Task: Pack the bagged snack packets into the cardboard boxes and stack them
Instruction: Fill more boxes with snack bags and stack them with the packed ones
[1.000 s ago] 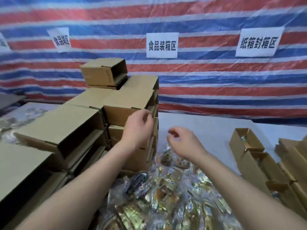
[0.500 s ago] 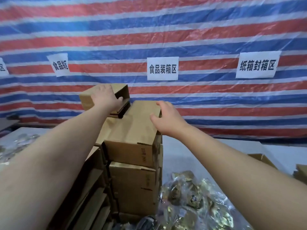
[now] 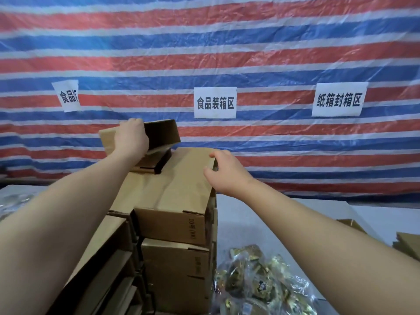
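A tall stack of brown cardboard boxes (image 3: pixel 177 221) fills the centre and left. On its top sits a small open box (image 3: pixel 161 135), tilted with its dark inside facing me. My left hand (image 3: pixel 130 138) grips that small box at its near edge. My right hand (image 3: pixel 223 170) rests with curled fingers on the right edge of the top stacked box (image 3: pixel 181 178). Clear bags of gold snack packets (image 3: pixel 256 285) lie on the table at the lower right.
A striped red, white and blue tarp (image 3: pixel 272 53) with three paper signs hangs behind. The white table (image 3: pixel 261 219) stretches to the right, with more open cardboard boxes (image 3: pixel 406 244) at its right edge. More bagged packets (image 3: pixel 13 201) lie at far left.
My left hand has tipped the small top box up, lifting it off the box below. My right hand shifted to the right edge of the top stacked box. The camera has moved closer.
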Demonstrator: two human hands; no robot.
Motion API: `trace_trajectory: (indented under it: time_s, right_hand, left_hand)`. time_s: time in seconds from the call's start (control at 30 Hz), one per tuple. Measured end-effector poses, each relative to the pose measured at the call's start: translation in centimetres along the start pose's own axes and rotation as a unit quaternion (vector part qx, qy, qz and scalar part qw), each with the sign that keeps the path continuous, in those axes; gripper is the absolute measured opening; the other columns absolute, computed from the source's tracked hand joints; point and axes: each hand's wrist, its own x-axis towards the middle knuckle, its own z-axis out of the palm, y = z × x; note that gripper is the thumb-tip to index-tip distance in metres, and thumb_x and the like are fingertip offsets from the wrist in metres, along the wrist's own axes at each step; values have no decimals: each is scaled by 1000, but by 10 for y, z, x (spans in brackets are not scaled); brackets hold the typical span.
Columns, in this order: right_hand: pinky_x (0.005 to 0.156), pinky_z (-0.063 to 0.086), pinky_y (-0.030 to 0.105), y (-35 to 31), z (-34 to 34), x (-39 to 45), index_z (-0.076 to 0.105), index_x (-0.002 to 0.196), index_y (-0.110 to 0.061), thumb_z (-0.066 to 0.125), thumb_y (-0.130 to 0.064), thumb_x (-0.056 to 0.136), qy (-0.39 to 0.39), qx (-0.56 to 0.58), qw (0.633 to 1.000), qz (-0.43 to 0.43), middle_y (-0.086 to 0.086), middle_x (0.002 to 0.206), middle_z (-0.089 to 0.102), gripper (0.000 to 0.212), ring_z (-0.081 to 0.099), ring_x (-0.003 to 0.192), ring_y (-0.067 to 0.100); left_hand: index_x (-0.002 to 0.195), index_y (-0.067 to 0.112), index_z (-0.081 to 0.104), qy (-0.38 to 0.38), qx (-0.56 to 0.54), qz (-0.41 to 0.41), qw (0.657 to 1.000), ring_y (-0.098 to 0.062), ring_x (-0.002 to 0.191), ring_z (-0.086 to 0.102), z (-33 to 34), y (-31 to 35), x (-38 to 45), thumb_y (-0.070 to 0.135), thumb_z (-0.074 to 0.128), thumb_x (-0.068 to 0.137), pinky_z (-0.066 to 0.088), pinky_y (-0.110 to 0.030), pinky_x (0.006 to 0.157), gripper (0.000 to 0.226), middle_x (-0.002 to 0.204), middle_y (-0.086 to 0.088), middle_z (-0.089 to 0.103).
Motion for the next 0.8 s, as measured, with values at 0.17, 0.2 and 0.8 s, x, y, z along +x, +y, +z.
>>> trace_trajectory:
  time_s: [0.17, 0.2, 0.8]
  right_hand:
    - [107, 39, 43, -31, -33, 6, 39, 146, -14, 52, -31, 96, 37, -29, 998, -35, 8, 147, 41, 54, 43, 133, 28]
    - [106, 39, 43, -37, -44, 7, 40, 145, -14, 52, -30, 96, 62, -27, 997, -43, 8, 145, 42, 53, 43, 132, 28]
    - [56, 39, 28, 90, -167, -156, 59, 67, -17, 58, -21, 83, 28, -181, 983, 16, 0, 69, 59, 17, 57, 67, 20]
  left_hand:
    - [107, 0, 64, 42, -98, 46, 993, -41, 97, 60, -76, 15, 3, -1, 44, 91, 49, -46, 81, 26, 106, -24, 65]
    - [108, 0, 65, 44, -110, 65, 991, -41, 99, 60, -92, 22, 3, 0, 43, 93, 48, -46, 82, 27, 107, -24, 66]
    - [107, 13, 71, -208, -328, 175, 905, -19, 97, 60, -128, 174, -200, 10, 56, 97, 39, -21, 78, 19, 97, -1, 66]
